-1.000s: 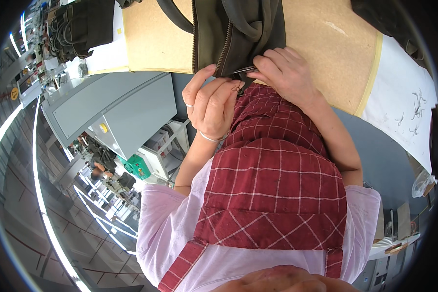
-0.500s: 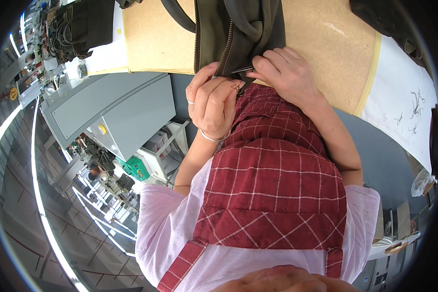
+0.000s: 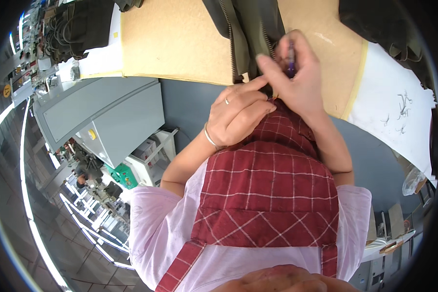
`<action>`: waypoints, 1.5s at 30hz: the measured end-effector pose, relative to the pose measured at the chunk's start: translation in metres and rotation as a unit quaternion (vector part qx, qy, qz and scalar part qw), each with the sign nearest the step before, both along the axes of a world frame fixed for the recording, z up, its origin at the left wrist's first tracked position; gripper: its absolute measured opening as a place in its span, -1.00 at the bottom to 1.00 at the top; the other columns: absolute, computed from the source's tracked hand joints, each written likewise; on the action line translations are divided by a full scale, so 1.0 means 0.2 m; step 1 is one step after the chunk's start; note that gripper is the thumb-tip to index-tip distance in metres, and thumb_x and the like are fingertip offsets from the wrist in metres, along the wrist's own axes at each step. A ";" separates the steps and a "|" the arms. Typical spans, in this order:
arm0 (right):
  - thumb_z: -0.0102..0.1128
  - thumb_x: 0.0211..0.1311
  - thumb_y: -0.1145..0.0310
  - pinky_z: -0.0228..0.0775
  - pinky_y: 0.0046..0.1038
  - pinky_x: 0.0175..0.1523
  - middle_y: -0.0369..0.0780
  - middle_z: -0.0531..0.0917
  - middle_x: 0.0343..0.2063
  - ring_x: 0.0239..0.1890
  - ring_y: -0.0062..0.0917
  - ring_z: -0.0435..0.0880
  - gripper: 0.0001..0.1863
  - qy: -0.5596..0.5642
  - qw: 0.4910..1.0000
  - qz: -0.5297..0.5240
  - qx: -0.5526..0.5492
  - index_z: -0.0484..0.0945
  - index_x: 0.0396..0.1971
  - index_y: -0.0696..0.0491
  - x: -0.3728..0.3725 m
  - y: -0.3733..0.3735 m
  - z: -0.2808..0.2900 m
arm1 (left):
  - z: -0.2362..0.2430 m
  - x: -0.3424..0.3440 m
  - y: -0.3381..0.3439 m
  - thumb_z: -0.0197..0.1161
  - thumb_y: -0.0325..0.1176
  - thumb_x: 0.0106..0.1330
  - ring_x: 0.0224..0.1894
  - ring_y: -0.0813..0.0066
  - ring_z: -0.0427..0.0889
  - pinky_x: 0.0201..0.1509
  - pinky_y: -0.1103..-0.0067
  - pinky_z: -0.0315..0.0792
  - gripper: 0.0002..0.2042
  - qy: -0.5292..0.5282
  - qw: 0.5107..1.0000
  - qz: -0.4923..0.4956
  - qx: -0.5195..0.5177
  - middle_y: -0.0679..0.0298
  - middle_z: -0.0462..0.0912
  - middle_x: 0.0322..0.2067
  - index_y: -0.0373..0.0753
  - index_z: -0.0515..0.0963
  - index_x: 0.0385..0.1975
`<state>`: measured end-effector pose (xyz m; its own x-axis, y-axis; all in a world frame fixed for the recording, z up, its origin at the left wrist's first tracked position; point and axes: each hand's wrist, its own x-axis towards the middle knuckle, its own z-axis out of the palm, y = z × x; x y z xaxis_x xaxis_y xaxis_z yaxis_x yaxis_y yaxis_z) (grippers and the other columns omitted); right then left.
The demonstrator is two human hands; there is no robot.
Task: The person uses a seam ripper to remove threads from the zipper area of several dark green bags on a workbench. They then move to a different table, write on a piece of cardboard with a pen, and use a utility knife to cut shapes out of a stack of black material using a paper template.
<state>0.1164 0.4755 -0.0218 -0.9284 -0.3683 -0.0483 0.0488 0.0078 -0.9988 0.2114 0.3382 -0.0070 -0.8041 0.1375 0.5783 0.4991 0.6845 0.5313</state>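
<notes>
A dark olive bag (image 3: 247, 29) with open metal zipper edges lies on the table, its near end at the front edge. My left hand (image 3: 239, 116), with a ring and a bangle, is closed on that near end, fingers bent together. Close beside it, my right hand (image 3: 301, 80) is curled round a slim purple-handled tool (image 3: 291, 63), held upright in the palm. The right thumb and fingertips are at the zipper side of the bag and slightly blurred. What lies between the fingertips of both hands is hidden.
Tan board (image 3: 175, 44) with yellow edging covers the table. Dark pieces (image 3: 90, 24) are stacked far left, and more dark material (image 3: 374, 24) lies far right. Loose dark threads (image 3: 403, 104) lie on the white surface at right. A grey cabinet (image 3: 126, 121) stands left.
The bag's zipper edges have shifted right and turned. My left hand has moved right and lower. My right hand has rotated, the tool now held up in the palm instead of pointing at the bag.
</notes>
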 end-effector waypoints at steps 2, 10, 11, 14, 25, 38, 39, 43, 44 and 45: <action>0.41 0.16 0.41 0.11 -0.65 -0.52 -0.45 0.41 -0.61 -0.59 -0.82 0.27 -0.68 -0.005 0.999 -0.033 -0.022 0.33 -0.41 0.05 -0.06 0.05 -0.03 | 0.02 -0.10 -0.01 0.35 -0.57 0.00 -0.11 0.19 0.74 -0.19 0.55 0.53 -0.79 0.025 0.997 0.009 -0.076 0.21 0.66 -0.34 -0.30 0.61 -0.32; 0.40 0.23 0.41 0.05 -0.69 -0.51 -0.42 0.48 -0.59 -0.57 -0.85 0.27 -0.62 -0.063 0.992 -0.100 -0.038 0.26 -0.49 -0.02 -0.23 0.23 -0.03 | -0.01 -0.23 0.09 0.35 -0.53 0.03 -0.33 0.32 0.64 -0.25 0.48 0.46 -0.79 -0.063 0.991 0.110 -0.043 0.28 0.65 -0.38 -0.22 0.56 -0.31; 0.41 0.22 0.40 0.04 -0.70 -0.50 -0.42 0.48 -0.60 -0.57 -0.85 0.26 -0.61 -0.043 0.993 -0.112 0.010 0.25 -0.49 -0.02 -0.21 0.24 -0.02 | -0.03 -0.23 0.12 0.35 -0.53 0.04 -0.34 0.31 0.63 -0.25 0.48 0.46 -0.79 -0.049 0.994 0.092 -0.022 0.27 0.65 -0.37 -0.22 0.56 -0.30; 0.47 0.11 0.46 -0.03 -0.73 -0.56 -0.35 0.58 -0.57 -0.63 -0.90 0.17 -0.55 -0.035 0.992 -0.086 0.083 0.23 -0.52 -0.02 -0.13 0.31 0.05 | -0.06 -0.22 0.19 0.40 -0.57 0.05 -0.34 0.29 0.66 -0.24 0.46 0.50 -0.80 -0.041 0.997 0.042 0.053 0.25 0.68 -0.38 -0.24 0.57 -0.34; 0.30 0.18 0.65 -0.02 -0.76 -0.58 -0.12 0.76 -0.30 -0.67 -0.93 0.16 -0.59 -0.055 0.987 -0.131 0.072 0.18 -0.51 -0.02 -0.07 0.39 -0.01 | -0.12 -0.26 0.23 0.35 -0.65 0.13 -0.34 0.23 0.69 -0.30 0.48 0.56 -0.83 -0.035 0.989 0.106 0.095 0.16 0.69 -0.37 -0.32 0.59 -0.29; 0.34 0.18 0.61 0.07 -0.73 -0.57 -0.17 0.72 -0.35 -0.63 -0.92 0.26 -0.62 -0.023 0.986 -0.161 0.033 0.24 -0.52 0.01 -0.06 0.26 0.00 | -0.12 -0.35 0.26 0.39 -0.60 0.15 -0.50 0.34 0.63 -0.45 0.54 0.50 -0.86 -0.079 0.973 0.132 0.171 0.18 0.68 -0.43 -0.30 0.62 -0.31; 0.34 0.19 0.61 0.08 -0.73 -0.56 -0.16 0.72 -0.35 -0.62 -0.91 0.27 -0.62 -0.026 0.986 -0.160 0.025 0.24 -0.52 0.01 -0.07 0.27 -0.01 | -0.12 -0.36 0.26 0.38 -0.60 0.15 -0.51 0.35 0.63 -0.47 0.54 0.49 -0.86 -0.075 0.975 0.135 0.163 0.19 0.68 -0.43 -0.30 0.62 -0.31; 0.33 0.19 0.62 0.14 -0.73 -0.50 -0.17 0.72 -0.36 -0.57 -0.88 0.32 -0.61 -0.039 0.987 -0.156 0.016 0.23 -0.53 0.01 -0.07 0.28 -0.02 | -0.13 -0.39 0.28 0.38 -0.59 0.15 -0.52 0.36 0.63 -0.50 0.53 0.48 -0.86 -0.057 0.981 0.146 0.113 0.21 0.67 -0.44 -0.28 0.62 -0.31; 0.33 0.19 0.62 0.15 -0.73 -0.49 -0.18 0.72 -0.37 -0.55 -0.87 0.33 -0.61 -0.043 0.987 -0.156 0.019 0.23 -0.53 0.00 -0.07 0.28 -0.01 | -0.13 -0.39 0.29 0.37 -0.59 0.15 -0.52 0.36 0.63 -0.50 0.52 0.48 -0.86 -0.052 0.983 0.149 0.097 0.22 0.67 -0.44 -0.28 0.62 -0.31; 0.33 0.19 0.62 0.15 -0.73 -0.49 -0.19 0.73 -0.37 -0.55 -0.87 0.34 -0.61 -0.030 0.987 -0.152 0.028 0.22 -0.54 0.00 -0.07 0.28 0.00 | -0.12 -0.39 0.29 0.37 -0.58 0.15 -0.52 0.35 0.62 -0.50 0.52 0.48 -0.86 -0.054 0.984 0.153 0.079 0.23 0.66 -0.45 -0.27 0.62 -0.31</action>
<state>0.1025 0.5316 -0.0222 -0.9907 -0.0674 -0.1185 0.1161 0.0383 -0.9925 0.1337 0.3958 -0.0318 -0.8514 -0.2055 0.4827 0.2181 0.6981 0.6820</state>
